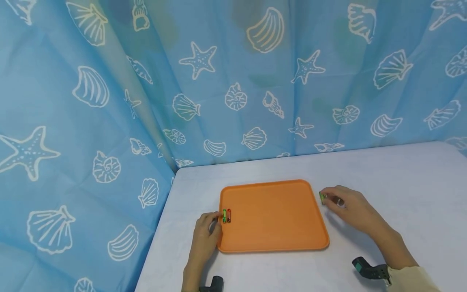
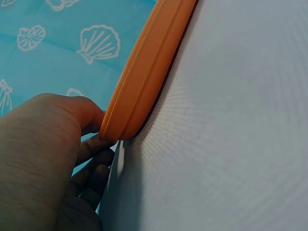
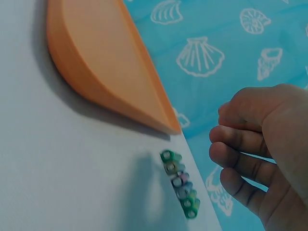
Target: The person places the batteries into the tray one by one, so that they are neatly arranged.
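Observation:
On the orange tray (image 1: 273, 219), near its left rim, a green battery (image 1: 224, 216) and a red battery (image 1: 229, 215) lie side by side. My left hand (image 1: 205, 235) is at that rim, its forefinger tip beside the green battery. In the left wrist view its thumb side meets the rim, the other fingers loosely bent below. My right hand (image 1: 346, 206) hovers just right of the tray, fingers bent and apart. Close to its fingertips, a row of several small coloured batteries (image 3: 180, 183) rests on the table. The hand hides most of that row in the head view.
A white cloth covers the table (image 1: 270, 271). Behind it and on the left hangs a blue curtain (image 1: 226, 117) with white shell and starfish prints. A black wrist camera (image 1: 370, 269) sits by the right wrist, and another (image 1: 215, 285) by the left.

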`<move>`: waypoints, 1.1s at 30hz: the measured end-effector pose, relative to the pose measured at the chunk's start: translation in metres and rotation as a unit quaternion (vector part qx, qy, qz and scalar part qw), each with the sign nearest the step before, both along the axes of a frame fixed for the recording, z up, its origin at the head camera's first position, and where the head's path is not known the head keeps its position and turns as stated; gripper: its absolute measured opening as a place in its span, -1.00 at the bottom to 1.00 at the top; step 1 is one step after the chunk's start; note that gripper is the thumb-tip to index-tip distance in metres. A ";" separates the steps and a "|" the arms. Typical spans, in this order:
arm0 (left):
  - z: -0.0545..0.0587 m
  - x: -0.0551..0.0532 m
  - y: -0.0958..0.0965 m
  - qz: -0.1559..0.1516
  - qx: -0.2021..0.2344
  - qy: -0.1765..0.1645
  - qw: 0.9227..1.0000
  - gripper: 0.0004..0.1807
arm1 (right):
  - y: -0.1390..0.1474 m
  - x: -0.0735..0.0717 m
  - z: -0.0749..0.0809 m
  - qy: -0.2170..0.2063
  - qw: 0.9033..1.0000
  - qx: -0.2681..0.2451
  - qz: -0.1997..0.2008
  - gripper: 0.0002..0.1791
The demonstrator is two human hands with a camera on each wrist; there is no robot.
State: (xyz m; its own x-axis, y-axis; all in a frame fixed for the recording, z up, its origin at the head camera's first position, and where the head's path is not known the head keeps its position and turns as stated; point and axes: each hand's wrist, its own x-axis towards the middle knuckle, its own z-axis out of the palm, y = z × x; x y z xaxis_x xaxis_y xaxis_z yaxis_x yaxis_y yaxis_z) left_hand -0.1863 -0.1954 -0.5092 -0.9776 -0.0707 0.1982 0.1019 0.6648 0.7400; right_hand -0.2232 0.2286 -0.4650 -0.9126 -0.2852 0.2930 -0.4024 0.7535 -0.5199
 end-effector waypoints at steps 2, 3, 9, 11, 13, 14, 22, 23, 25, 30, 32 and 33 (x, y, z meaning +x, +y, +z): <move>-0.001 0.000 0.000 0.000 0.002 0.000 1.000 -0.70 | 0.006 -0.001 -0.001 0.005 1.000 -0.003 -0.006 -0.70; -0.001 0.000 0.000 0.000 0.003 0.001 1.000 -0.70 | 0.009 -0.002 -0.003 0.009 1.000 -0.005 -0.007 -0.70; -0.004 0.000 0.001 0.004 -0.004 0.000 1.000 -0.70 | 0.027 -0.006 -0.015 0.001 0.999 0.007 -0.033 -0.65; -0.005 0.001 0.001 0.007 -0.007 -0.002 1.000 -0.70 | 0.033 -0.008 -0.020 -0.018 0.999 0.010 -0.047 -0.62; -0.005 0.001 0.002 0.010 -0.010 -0.002 1.000 -0.70 | 0.038 -0.010 -0.024 -0.035 0.998 0.010 -0.058 -0.59; -0.005 0.001 0.002 0.011 -0.011 -0.003 1.000 -0.70 | 0.040 -0.011 -0.026 -0.040 0.997 0.010 -0.064 -0.58; -0.005 0.002 0.002 0.009 -0.012 -0.001 1.000 -0.70 | 0.051 -0.016 -0.043 -0.071 0.993 -0.008 -0.089 -0.47; -0.005 0.002 0.001 0.007 -0.013 -0.002 1.000 -0.70 | 0.052 -0.016 -0.046 -0.072 0.993 -0.012 -0.090 -0.46; -0.004 0.002 0.001 0.006 -0.012 -0.004 1.000 -0.70 | 0.055 -0.016 -0.050 -0.074 0.993 -0.020 -0.093 -0.45; -0.001 0.001 0.001 0.001 -0.007 0.002 1.000 -0.70 | 0.061 -0.021 -0.054 -0.078 0.993 -0.034 -0.077 -0.43; 0.000 0.000 0.001 0.000 -0.008 0.003 1.000 -0.70 | 0.063 -0.024 -0.054 -0.084 0.994 -0.028 -0.067 -0.41; 0.001 0.000 0.002 -0.001 -0.009 0.003 1.000 -0.70 | 0.064 -0.025 -0.054 -0.088 0.994 -0.022 -0.063 -0.40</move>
